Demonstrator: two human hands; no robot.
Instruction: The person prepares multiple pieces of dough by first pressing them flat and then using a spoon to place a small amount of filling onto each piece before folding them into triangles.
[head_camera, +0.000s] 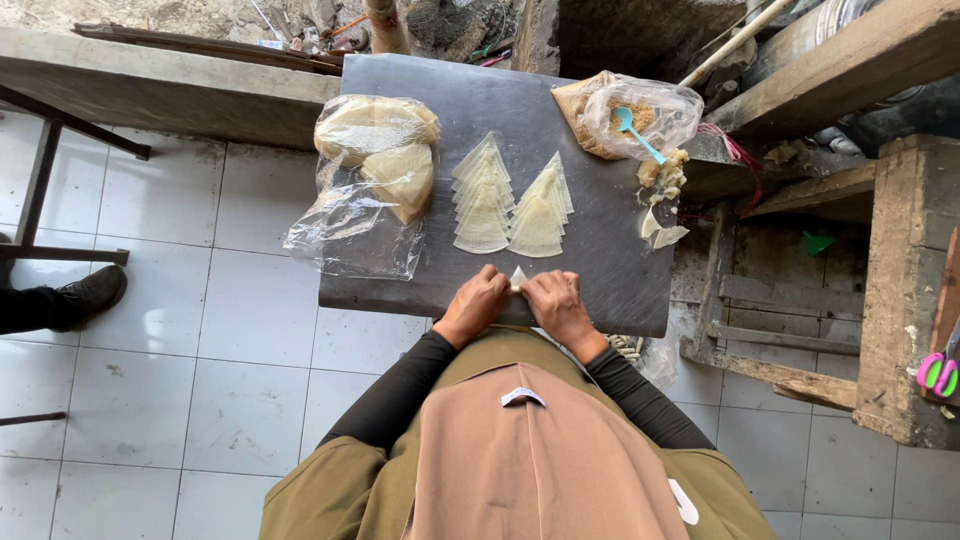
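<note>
I am looking straight down at a dark grey board (400, 280) and seeing both hands meeting at its near edge. My left hand (474, 304) and my right hand (556, 303) are pinching a small pale folded wrapper (518, 277) between their fingertips, fingers curled tight around it, so it is sitting right between the two hands. Beyond them, two fanned rows of triangular wrappers (510, 200) are lying flat on the board. To the left, a clear plastic bag (360, 190) is holding stacked pale wrapper sheets, its mouth sagging open toward me. At the far right corner, a second clear bag (660, 105) is holding brownish crumbly filling with a turquoise spoon (634, 130) resting in it.
</note>
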